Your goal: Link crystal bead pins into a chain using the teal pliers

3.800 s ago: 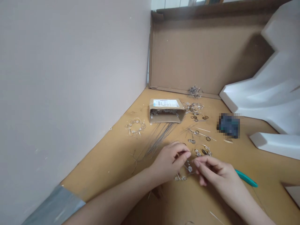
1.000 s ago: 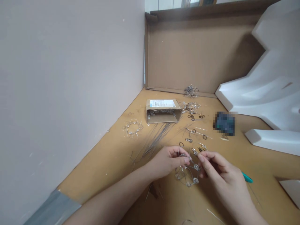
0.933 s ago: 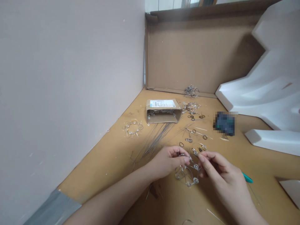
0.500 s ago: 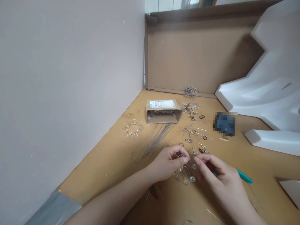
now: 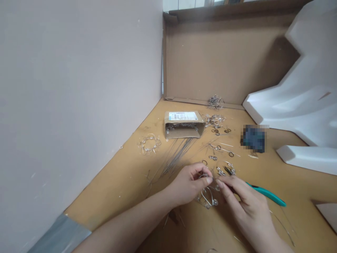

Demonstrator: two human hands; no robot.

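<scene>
My left hand [image 5: 191,183] pinches a wire ring with clear beads [image 5: 207,202], which hangs below its thumb and forefinger. Close on its right, my right hand [image 5: 246,200] has thumb and forefinger pressed together at the ring's upper edge. They seem to grip a thin wire end there, though the fingers hide most of it. Teal-handled pliers [image 5: 271,196] lie on the table behind my right hand, their dark jaws pointing up and left. Past the fingertips lie more clear beads on wire [image 5: 220,171] and a dark small ring [image 5: 204,162].
An open cardboard box [image 5: 184,130] holds clear beads. Straight wires [image 5: 179,154] fan out before it. A finished-looking beaded ring [image 5: 149,144] lies left, a wire tangle [image 5: 216,102] at the back. White foam [image 5: 305,158] and a blurred dark object [image 5: 253,138] are right.
My right hand has shifted slightly left and its fingertips now sit nearer my left thumb. More of the pliers shows behind it. My left hand has stayed almost still.
</scene>
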